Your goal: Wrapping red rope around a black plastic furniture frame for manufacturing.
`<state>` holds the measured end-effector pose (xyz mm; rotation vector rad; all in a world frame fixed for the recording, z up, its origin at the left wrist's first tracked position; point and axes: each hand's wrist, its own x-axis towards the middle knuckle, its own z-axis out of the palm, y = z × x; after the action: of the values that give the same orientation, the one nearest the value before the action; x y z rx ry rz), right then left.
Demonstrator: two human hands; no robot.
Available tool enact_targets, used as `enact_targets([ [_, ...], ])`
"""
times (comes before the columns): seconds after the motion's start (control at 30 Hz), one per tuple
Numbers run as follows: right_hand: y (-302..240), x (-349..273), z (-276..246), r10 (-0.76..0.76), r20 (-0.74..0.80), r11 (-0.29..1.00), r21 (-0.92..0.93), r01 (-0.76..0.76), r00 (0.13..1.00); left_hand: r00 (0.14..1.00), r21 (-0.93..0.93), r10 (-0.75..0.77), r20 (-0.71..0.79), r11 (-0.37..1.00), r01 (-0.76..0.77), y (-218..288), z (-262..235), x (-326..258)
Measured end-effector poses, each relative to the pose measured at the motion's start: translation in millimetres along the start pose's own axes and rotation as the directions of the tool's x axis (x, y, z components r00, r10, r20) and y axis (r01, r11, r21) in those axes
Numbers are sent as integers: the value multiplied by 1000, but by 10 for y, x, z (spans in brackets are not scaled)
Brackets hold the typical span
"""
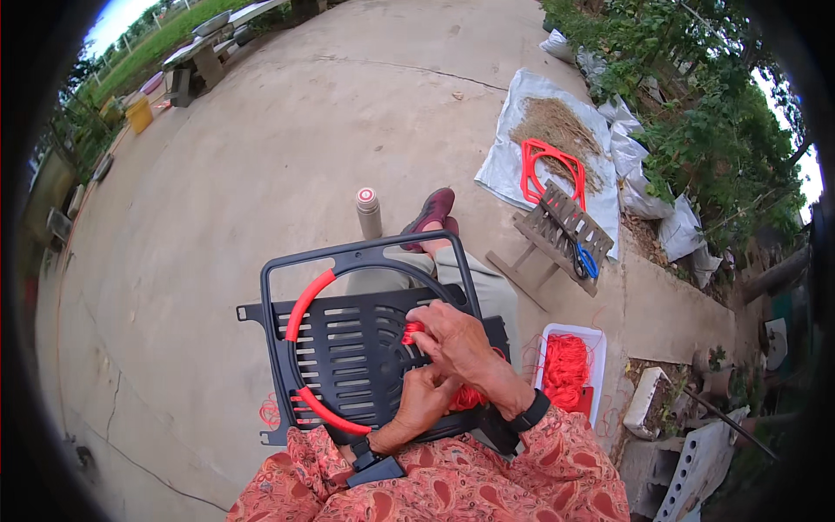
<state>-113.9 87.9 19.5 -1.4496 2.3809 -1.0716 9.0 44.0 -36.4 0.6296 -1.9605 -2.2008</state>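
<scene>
Across my lap lies a black frame [474, 300] with a round ring, over a slotted black panel [335, 326]. Smooth red wrapping [306, 300] covers one stretch of the ring at the upper left, and a second red stretch [333, 412] covers the lower left. My right hand [461, 344] is closed on a small bundle of red cord [410, 333] above the panel. Just below it, my left hand [424, 398] has its fingers pressed together by the right wrist; what they pinch is hidden. More red cord [468, 398] shows beneath the right forearm.
A white tray [598, 348] of red cord stands at my right. Beyond it, blue-handled scissors [585, 259] lie on a small wooden stool [557, 230]. A red frame [525, 174] rests on a pale sheet with dry straw [557, 126]. A flask [369, 215] stands ahead, near my shoes.
</scene>
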Motion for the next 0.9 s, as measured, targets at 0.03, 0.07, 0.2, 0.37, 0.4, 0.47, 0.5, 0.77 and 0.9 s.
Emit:
enact_targets([
  [0.03, -23, -37, -5, 10, 0, 996, -85, -10, 1000, 999, -13, -47, 23, 999, 47, 44, -4, 11],
  [0.07, -54, -57, -21, 12, 12, 997, -73, -11, 1000, 995, -26, -92, 47, 995, 94, 63, -6, 4],
  [0.2, -126, -122, -26, 33, 54, 954, -300, -15, 998, 989, -72, -137, 56, 987, 141, -96, -22, -15],
  [0.37, -49, -100, 49, 52, 90, 900, -436, -8, 995, 989, 20, -127, 76, 992, 126, -3, -28, 6],
  [0.4, -30, -109, 86, 46, 55, 922, -387, -21, 997, 988, 17, -136, 73, 991, 135, 52, -33, 2],
  [0.47, 22, -82, 112, 46, -77, 992, -117, -55, 996, 976, -72, -202, 85, 975, 209, 130, -30, 5],
  [0.5, 15, -38, 98, 140, -74, 990, -5, -140, 987, 978, -99, -192, 75, 975, 199, 137, -36, 1],
  [0.77, -259, 150, -547, 505, 92, 52, 989, -137, 858, 968, -107, -232, 94, 964, 242, 146, 21, 18],
  [0.9, -445, -332, -1206, 428, 102, -96, 993, -67, 898, 954, -155, -285, 93, 942, 296, 156, -40, 59],
])
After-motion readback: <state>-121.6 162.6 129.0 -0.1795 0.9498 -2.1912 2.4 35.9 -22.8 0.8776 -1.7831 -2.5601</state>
